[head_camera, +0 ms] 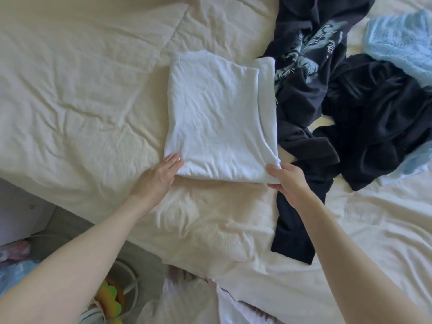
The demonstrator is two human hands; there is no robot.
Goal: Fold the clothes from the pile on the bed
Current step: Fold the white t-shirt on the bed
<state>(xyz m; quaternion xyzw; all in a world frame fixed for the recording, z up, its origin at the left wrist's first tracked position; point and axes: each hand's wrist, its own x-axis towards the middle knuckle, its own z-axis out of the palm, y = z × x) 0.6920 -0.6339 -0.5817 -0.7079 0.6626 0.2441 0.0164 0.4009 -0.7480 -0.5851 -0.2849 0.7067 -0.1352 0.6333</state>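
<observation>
My cream bedsheet [81,90] lies wrinkled in soft daylight; grey floor [77,230] shows at seven o'clock.

home bedroom, rumpled bed [81,94], clothes pile [350,108]

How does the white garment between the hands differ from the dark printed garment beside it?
The white garment is folded into a flat rectangle; the dark printed garment lies crumpled and unfolded. The white one is plain; the dark one carries a pale blue print. Both hands touch only the white one. Both lie on the bed.
</observation>
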